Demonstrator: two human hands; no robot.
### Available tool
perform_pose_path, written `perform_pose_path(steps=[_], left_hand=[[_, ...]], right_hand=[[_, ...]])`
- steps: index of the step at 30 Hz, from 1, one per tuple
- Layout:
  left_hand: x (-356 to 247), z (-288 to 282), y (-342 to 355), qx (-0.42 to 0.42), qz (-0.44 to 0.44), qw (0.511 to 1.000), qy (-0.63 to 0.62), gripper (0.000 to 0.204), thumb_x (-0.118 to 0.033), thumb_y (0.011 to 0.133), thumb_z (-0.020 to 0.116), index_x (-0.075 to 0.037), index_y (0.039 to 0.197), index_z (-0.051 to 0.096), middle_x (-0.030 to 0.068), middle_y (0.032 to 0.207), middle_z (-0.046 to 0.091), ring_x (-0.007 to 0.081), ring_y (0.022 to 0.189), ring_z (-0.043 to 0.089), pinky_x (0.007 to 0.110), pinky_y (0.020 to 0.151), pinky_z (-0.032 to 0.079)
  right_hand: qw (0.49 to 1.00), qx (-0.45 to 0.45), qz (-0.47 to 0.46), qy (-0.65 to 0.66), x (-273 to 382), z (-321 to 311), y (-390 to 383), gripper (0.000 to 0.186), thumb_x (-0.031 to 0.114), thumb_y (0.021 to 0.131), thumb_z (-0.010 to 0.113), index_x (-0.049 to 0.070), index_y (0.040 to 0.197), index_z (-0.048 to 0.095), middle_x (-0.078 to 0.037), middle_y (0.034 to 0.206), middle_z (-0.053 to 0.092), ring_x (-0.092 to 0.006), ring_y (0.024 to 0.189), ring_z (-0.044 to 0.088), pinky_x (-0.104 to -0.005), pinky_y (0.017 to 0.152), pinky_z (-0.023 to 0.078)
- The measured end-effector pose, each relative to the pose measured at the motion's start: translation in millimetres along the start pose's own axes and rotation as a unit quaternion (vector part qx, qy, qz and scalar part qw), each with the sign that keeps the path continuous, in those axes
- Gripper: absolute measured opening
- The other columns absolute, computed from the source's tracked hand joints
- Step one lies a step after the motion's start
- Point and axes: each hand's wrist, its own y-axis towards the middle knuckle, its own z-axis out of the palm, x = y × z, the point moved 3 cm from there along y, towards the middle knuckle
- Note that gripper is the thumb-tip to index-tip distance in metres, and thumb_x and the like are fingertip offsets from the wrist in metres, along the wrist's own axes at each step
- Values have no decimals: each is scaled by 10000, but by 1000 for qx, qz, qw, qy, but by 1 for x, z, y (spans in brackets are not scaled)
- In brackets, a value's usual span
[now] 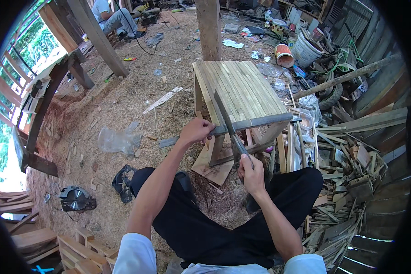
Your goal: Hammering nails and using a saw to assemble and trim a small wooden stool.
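Observation:
A small slatted wooden table [242, 89] stands in front of my knees. A narrow grey wooden strip [266, 120] lies along its near edge and sticks out past the left corner. My left hand [196, 132] is closed on the strip close to that corner, fingers pinching it. My right hand [252, 172] is wrapped round the handle of a handsaw [223, 109]. The saw's blade crosses the strip just right of my left hand, its tip pointing away over the slats. Whether the teeth have cut into the strip cannot be made out.
A wooden post [208, 29] rises behind the table. Wood offcuts [351, 169] are heaped at the right, near a white bucket [304, 49]. On the shaving-covered floor at left lies a circular saw [77, 198]. Another person [118, 20] sits at the far left.

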Motion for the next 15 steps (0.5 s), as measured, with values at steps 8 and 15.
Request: perform_pose_path(steps=[8, 15], left_hand=[[6, -2, 4, 24, 7, 999, -44, 342, -315, 934, 622, 4, 846, 710, 57, 656, 663, 111, 525, 631, 251, 507, 489], [5, -3, 5, 11, -1, 1000, -5, 394, -386, 895, 660, -1, 832, 710, 55, 668, 674, 120, 535, 643, 266, 518, 499]], right_hand=[[997, -18, -36, -69, -8, 16, -9, 391, 290, 1029, 458, 50, 720, 466, 11, 581, 421, -90, 526, 425, -279, 502, 352], [1000, -12, 27, 0, -19, 9, -3, 371, 272, 1011, 507, 20, 740, 532, -3, 591, 484, -87, 555, 452, -297, 512, 365]])
